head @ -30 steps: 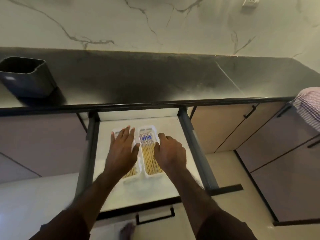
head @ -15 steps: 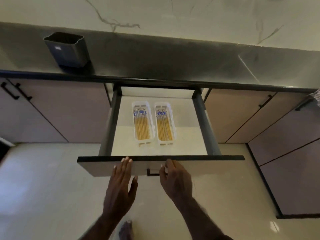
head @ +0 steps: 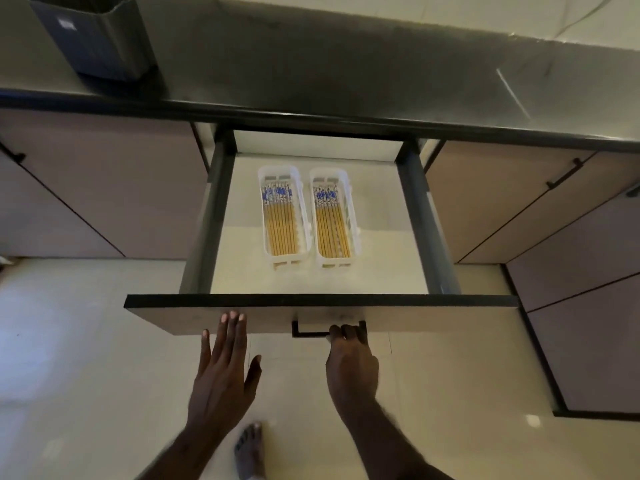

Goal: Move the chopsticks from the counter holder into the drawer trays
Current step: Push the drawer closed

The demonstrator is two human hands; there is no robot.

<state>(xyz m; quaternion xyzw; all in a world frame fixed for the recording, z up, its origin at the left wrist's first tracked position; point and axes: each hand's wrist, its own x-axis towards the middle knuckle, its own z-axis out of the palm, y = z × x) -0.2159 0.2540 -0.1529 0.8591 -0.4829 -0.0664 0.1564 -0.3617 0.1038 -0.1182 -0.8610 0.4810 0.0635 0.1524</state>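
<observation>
The drawer [head: 322, 308] stands pulled out below the dark counter. Two white trays lie side by side inside it, the left tray [head: 302, 216] and the right tray [head: 354, 216], each filled with several yellow chopsticks [head: 281, 230] with blue-patterned tops. The dark holder [head: 93, 39] stands on the counter at the upper left; its inside is hidden. My left hand [head: 225, 372] is flat and open, fingertips touching the drawer front left of the handle. My right hand [head: 349, 362] has its fingers curled on the right end of the black drawer handle [head: 311, 332].
Closed cabinet doors with black handles [head: 562, 176] flank the drawer on both sides. The dark counter edge [head: 311, 114] overhangs the drawer's back. A bare foot [head: 249, 448] stands on the pale tiled floor below my hands.
Both hands have left the trays and drawn back to the drawer front. The right hand has closed its fingers on the handle. The view has moved closer and lower.
</observation>
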